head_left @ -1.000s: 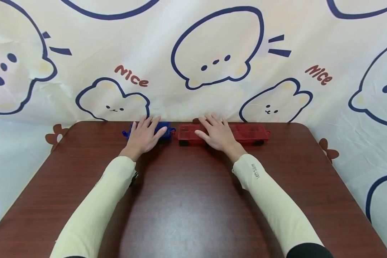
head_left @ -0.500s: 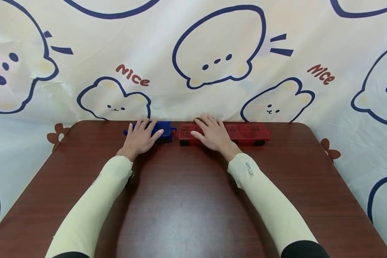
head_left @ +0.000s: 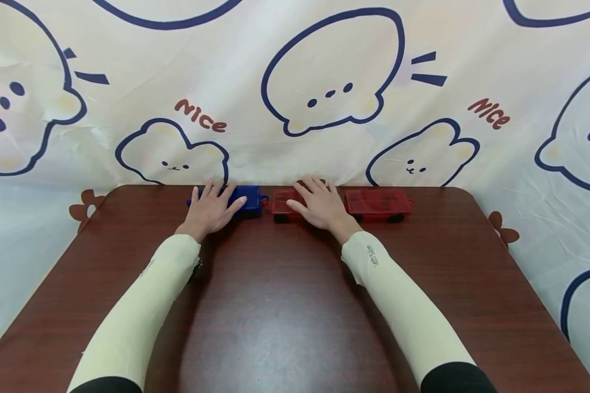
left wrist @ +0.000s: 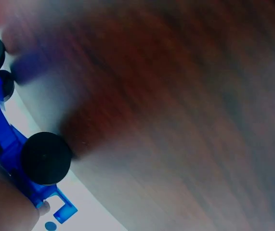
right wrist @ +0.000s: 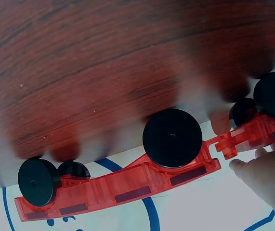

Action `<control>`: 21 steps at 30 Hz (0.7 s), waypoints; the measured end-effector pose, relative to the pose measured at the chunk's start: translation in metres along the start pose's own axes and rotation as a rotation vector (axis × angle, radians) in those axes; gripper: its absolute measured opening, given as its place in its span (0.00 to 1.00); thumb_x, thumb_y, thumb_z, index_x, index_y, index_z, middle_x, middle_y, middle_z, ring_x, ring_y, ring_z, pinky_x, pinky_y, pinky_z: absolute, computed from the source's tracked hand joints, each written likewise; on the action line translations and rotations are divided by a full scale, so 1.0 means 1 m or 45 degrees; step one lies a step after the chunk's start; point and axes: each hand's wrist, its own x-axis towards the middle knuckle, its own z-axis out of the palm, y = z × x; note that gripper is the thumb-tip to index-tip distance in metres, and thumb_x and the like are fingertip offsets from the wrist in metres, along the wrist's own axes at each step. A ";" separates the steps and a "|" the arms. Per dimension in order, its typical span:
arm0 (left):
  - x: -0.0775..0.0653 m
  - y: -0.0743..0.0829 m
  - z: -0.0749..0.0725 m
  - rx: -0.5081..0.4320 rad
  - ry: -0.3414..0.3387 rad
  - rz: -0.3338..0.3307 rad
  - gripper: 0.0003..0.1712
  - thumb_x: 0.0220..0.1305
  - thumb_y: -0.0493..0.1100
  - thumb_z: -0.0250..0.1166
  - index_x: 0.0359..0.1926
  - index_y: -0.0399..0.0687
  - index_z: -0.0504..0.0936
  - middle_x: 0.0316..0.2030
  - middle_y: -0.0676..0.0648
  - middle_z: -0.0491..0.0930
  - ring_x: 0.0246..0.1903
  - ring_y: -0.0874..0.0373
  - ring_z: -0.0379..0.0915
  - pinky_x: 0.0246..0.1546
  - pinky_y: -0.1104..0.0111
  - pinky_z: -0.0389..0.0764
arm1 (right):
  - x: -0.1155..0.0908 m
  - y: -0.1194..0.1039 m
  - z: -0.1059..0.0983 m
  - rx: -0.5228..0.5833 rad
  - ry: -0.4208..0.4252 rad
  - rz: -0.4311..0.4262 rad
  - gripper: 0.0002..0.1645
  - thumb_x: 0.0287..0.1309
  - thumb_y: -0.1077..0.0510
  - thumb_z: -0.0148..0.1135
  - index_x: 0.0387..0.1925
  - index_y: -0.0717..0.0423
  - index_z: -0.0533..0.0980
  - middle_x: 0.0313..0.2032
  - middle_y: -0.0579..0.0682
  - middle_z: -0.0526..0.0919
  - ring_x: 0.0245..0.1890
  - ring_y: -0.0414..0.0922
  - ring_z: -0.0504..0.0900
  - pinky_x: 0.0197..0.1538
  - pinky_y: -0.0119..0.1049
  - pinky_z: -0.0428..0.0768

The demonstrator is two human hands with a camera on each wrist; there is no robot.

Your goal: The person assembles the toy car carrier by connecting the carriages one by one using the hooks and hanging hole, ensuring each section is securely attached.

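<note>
My left hand (head_left: 207,210) lies over a blue see-through toy wagon (head_left: 248,197) with its fingers spread and straight. That wagon has black wheels and a hook at its end in the left wrist view. To its right, my right hand (head_left: 324,206) lies spread over the middle of the red toys, between a left red wagon (head_left: 282,203) and a right red wagon (head_left: 378,203). In the right wrist view, a small coupling (right wrist: 226,144) sits between the two red wagons, with fingers (right wrist: 245,168) close beside it. Whether the fingertips press on the tops is hidden.
All the wagons stand in one row along the back edge of a dark brown table (head_left: 275,305). Right behind that edge hangs a white cloth (head_left: 295,158) with cartoon drawings, and it also comes down at both sides.
Both hands have slid a little to the left, so more of the blue wagon and of the right red wagon shows. The wagons keep roughly the same places.
</note>
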 end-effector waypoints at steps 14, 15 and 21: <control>-0.003 -0.013 0.002 0.038 -0.016 0.052 0.49 0.73 0.75 0.32 0.81 0.49 0.49 0.79 0.34 0.43 0.77 0.34 0.30 0.70 0.34 0.31 | -0.002 0.001 0.004 -0.079 -0.092 0.005 0.44 0.73 0.25 0.24 0.81 0.38 0.49 0.80 0.47 0.50 0.80 0.50 0.44 0.76 0.58 0.39; -0.003 -0.014 0.002 0.043 -0.017 0.056 0.49 0.73 0.75 0.32 0.81 0.49 0.49 0.79 0.34 0.44 0.77 0.34 0.30 0.70 0.34 0.32 | -0.001 0.000 0.004 -0.078 -0.090 0.005 0.44 0.73 0.25 0.24 0.81 0.38 0.49 0.80 0.47 0.51 0.79 0.50 0.44 0.76 0.58 0.39; -0.005 -0.018 0.000 0.027 -0.026 0.071 0.49 0.73 0.75 0.33 0.81 0.49 0.49 0.78 0.33 0.44 0.77 0.34 0.30 0.70 0.34 0.31 | 0.000 -0.002 0.006 -0.093 -0.083 0.004 0.43 0.73 0.26 0.25 0.81 0.38 0.49 0.79 0.47 0.52 0.79 0.51 0.46 0.76 0.59 0.41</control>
